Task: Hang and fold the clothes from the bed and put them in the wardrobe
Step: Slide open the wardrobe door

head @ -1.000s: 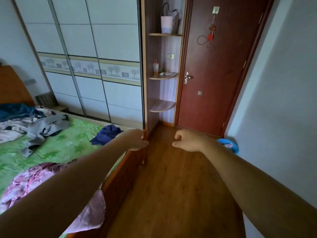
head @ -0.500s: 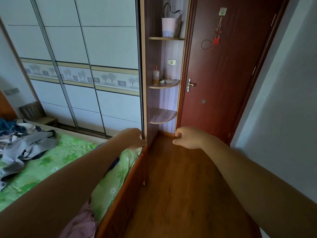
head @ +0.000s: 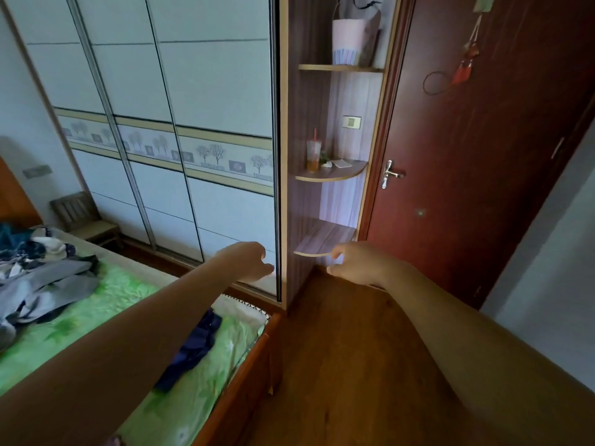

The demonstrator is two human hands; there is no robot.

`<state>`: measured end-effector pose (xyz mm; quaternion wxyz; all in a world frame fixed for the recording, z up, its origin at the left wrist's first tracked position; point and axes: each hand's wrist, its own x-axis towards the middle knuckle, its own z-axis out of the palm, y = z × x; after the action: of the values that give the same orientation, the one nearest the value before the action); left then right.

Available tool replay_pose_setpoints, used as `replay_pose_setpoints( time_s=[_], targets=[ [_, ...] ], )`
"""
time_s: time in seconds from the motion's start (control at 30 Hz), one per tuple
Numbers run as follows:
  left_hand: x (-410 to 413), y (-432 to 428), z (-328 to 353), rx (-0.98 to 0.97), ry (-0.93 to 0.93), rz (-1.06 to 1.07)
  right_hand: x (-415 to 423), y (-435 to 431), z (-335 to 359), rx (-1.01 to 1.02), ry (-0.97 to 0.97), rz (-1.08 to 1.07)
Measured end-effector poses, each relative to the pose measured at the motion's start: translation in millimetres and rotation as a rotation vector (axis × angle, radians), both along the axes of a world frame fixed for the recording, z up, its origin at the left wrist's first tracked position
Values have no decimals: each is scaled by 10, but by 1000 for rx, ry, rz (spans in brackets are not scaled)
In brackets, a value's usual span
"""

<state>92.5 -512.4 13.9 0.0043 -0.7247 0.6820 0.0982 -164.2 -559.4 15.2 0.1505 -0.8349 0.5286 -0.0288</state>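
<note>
Grey, crumpled clothes (head: 48, 284) lie heaped on the green sheet of the bed (head: 96, 320), in front of the wardrobe (head: 209, 91) towards its left end. A navy garment (head: 196, 346) sprawls nearer its right end, beside the wooden footboard (head: 244, 381). The wardrobe's white sliding panels, framed in metal and crossed by a band of printed trees, are all drawn closed. The left hand (head: 248, 260) hovers at the wardrobe's rightmost panel, fingers loosely curled round nothing; whether it touches is unclear. The right hand (head: 354, 262), likewise loosely curled and empty, is just right of the wardrobe, before its rounded corner shelves (head: 328, 177), which carry a plastic cup (head: 313, 156) and a pink bag (head: 346, 40). Right of these stands a dark red door (head: 483, 156). A slatted wooden chair (head: 85, 217) sits against the wardrobe's left end.
</note>
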Motion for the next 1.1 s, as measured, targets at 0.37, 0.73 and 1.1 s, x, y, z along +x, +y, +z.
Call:
replay_pose_setpoints(
  time_s=[0.37, 0.73, 1.1],
  targets=[
    [199, -1805, -42, 0, 49, 169, 292, -2280, -10, 57, 22, 155],
    [991, -3800, -378, 0, 85, 242, 1344, -4281, -253, 70, 49, 275],
    [1901, -5131, -253, 4, 42, 392, 2662, -5757, -57, -15, 90, 448]
  ],
)
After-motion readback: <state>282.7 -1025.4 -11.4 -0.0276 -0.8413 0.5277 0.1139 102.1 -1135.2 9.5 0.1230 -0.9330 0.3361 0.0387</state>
